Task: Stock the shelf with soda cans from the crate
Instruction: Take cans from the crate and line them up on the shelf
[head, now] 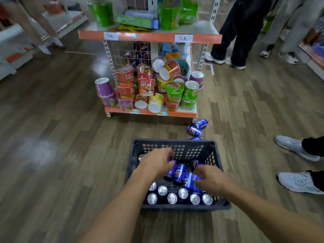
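While both arms reach into the dark crate [216, 148] at lower centre, the left hand [156, 162] curls its fingers over a lying blue can [171, 171], and the right hand [211, 179] grips another lying can [194, 184]. Upright cans [172, 198] line the crate's near edge. Three loose cans [194, 130] lie on bare floor just beyond the far rim, beside the shelf [150, 112] piled with noodle cups [145, 85]. Someone's grey shoes [298, 181] stand at right.

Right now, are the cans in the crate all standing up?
No. The front-row cans stand upright, silver tops showing; the middle cans lie tipped in the crate.
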